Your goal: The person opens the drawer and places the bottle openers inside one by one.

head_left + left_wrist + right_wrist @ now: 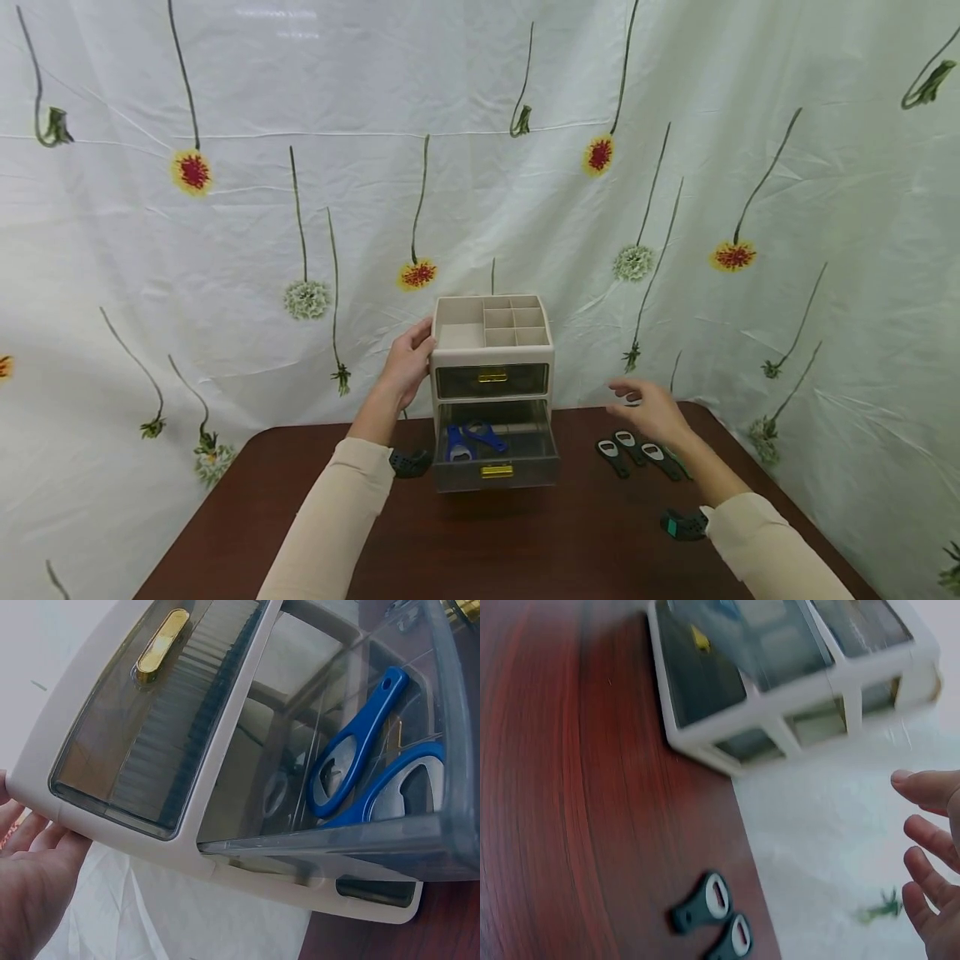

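A beige desktop organizer (492, 355) stands at the back of the table, its lower visible drawer (497, 478) pulled out. Two blue bottle openers (474, 439) lie inside that drawer. My left hand (408, 360) rests against the organizer's upper left side, fingers along the wall. Nothing is in my right hand (651, 410), which hovers right of the organizer with its fingers apart and slightly bent. Just below it, several black bottle openers (628, 447) with metal heads lie on the table; the hand and wrist partly cover the group in the head view.
The upper drawer (492, 381) with its gold handle is closed, and the top tray (459, 321) has several compartments. A dark red-brown table (592, 533) carries everything. Behind it hangs a white flower-printed cloth (360, 208), close to the organizer's back.
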{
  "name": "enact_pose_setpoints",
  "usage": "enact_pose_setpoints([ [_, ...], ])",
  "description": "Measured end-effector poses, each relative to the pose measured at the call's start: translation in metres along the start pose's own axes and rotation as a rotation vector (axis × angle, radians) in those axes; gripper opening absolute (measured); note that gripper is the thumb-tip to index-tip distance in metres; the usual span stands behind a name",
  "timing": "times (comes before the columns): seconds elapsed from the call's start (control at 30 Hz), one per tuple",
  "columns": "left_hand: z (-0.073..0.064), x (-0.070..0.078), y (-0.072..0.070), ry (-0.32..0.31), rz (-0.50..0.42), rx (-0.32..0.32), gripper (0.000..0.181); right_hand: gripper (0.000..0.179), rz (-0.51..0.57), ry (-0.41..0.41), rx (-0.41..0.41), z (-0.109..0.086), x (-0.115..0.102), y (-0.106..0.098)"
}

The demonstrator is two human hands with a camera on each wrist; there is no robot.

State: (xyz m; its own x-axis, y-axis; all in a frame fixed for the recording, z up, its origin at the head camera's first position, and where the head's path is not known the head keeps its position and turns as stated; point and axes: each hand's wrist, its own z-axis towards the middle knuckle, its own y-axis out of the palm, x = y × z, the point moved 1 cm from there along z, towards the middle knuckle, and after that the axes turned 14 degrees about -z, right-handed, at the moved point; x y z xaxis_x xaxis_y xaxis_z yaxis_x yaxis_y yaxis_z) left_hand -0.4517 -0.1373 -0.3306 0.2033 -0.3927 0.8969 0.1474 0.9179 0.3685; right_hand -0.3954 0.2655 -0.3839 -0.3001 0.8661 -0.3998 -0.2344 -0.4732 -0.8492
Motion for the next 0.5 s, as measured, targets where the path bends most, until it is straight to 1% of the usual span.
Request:
enact_pose_setpoints([
  [0.17, 0.0, 0.0, 0.0, -0.002, 0.014, 0.004, 0.054, 0.046, 0.017, 0.04, 0.035, -0.006, 0.027, -0.002],
  [0.37, 0.001, -0.001, -0.001, 0.003, 0.02, -0.003, 0.054, 0.052, 0.05, 0.106, 0.023, -0.013, 0.051, -0.002],
  [0.5, 0.001, -0.001, 0.0, 0.005, 0.019, 0.011, 0.053, 0.059, 0.065, 0.134, 0.003, -0.017, 0.067, 0.0],
])
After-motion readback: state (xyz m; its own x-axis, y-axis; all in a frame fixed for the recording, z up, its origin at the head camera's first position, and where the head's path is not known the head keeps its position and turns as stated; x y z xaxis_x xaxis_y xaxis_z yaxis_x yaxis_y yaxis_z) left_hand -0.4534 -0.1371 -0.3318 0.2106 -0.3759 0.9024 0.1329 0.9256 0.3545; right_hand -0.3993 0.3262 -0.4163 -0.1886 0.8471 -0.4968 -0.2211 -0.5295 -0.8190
